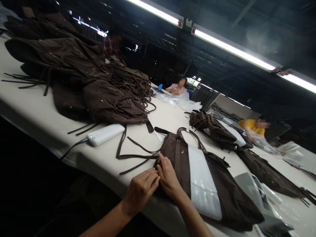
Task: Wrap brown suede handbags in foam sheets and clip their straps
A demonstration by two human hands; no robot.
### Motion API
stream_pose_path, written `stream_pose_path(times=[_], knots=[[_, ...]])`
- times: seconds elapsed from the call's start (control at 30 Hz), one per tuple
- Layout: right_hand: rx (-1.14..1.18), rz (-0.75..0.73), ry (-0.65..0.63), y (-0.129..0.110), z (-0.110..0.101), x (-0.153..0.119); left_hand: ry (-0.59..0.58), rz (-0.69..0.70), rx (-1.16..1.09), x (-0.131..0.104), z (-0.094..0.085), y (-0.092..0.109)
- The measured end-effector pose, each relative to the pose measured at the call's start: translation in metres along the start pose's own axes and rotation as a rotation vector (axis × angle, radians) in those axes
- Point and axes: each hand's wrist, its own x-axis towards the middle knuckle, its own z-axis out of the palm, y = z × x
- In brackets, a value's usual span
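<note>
Both your hands are meeting at the near left corner of a brown bag

At the upper left, a heap of brown bags [91, 75] is covering much of the white table [98, 154]. Below the heap, a white power bank [106, 134] is lying near the table's front edge, with a dark cable [73, 146] trailing off its left end.

At lower centre, your left hand [143, 189] is curling half closed, its fingertips touching your right hand; you cannot tell here whether it is gripping any material. Just right of it, your right hand [169, 176] is resting on the bag's corner, index finger extended and the others bending; whether it is pinching anything is hidden.

The brown bag [228, 187] is lying right of centre, a white band [203, 182] wrapping its middle. Beyond it, a person in pink [179, 89] is sitting at the table's far side. Farther right, a grey object [248, 189] is standing beside the bag, and a person in yellow [247, 124] is showing behind more bags [214, 128].
</note>
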Motion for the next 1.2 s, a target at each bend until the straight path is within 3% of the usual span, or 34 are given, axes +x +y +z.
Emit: stream_pose_path(times=[0.27, 0.47, 0.6, 0.7, 0.8, 0.87, 1.0, 1.2], knots=[[-0.441, -0.183, 0.085, -0.009, 0.0, -0.06, 0.14, -0.135, -0.069, -0.008, 0.009, 0.002], [-0.477, -0.171, 0.125, -0.009, -0.002, -0.086, 0.179, -0.224, -0.066, -0.013, 0.008, 0.009], [-0.414, -0.14, 0.089, -0.006, -0.004, -0.084, 0.011, -0.351, -0.047, 0.011, -0.007, 0.017], [-0.373, -0.124, 0.062, -0.007, -0.007, -0.084, -0.088, -0.303, 0.0, 0.047, -0.016, 0.029], [-0.328, -0.112, 0.046, -0.011, -0.01, -0.083, -0.174, -0.155, -0.059, 0.082, -0.004, 0.041], [-0.283, -0.098, 0.047, -0.012, -0.01, -0.083, -0.317, -0.029, -0.061, 0.093, 0.015, 0.042], [-0.254, -0.106, 0.071, -0.014, -0.012, -0.084, -0.61, 0.142, 0.083, 0.083, 0.047, 0.027], [-0.302, -0.081, 0.068, -0.017, -0.014, -0.098, -0.663, 0.087, 0.164, 0.054, 0.048, -0.009]])
